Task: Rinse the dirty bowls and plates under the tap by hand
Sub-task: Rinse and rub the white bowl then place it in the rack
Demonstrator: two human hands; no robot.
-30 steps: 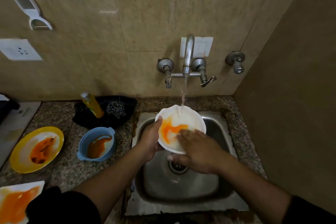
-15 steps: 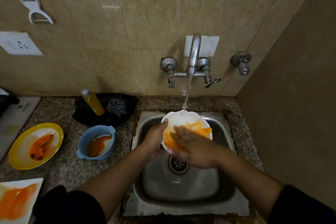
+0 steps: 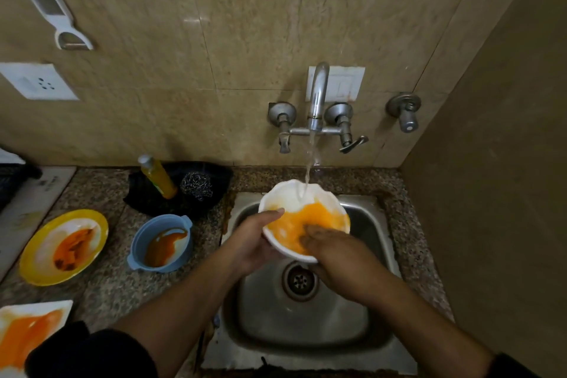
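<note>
Head-camera footage is framed at the bottom by two bare forearms with dark sleeves pushed back, reaching over a stainless-steel sink set in a speckled granite counter. A round drain is seen in the basin floor, directly under the hands. At the near left corner, a white square plate smeared with orange sauce is cut off by the frame edge. A white scalloped bowl is held above the basin: its left rim is gripped by the left hand, thumb hooked over the edge, while the right hand is pressed into the bowl with its fingers spread in the cloudy orange water, grasping nothing. Left of the sink, a small blue bowl with brown-orange residue is set on the counter, and just beyond it to the left a yellow-rimmed plate with similar residue. Farther back, a yellow bottle and a steel scrubber are placed on a black cloth against the wall. Water is poured from the wall-mounted tap onto the bowl's far side. Beige tiles are fitted on the back and right walls; a white socket plate and a hanging white peeler are mounted at the upper left, and a separate valve right of the tap.
</note>
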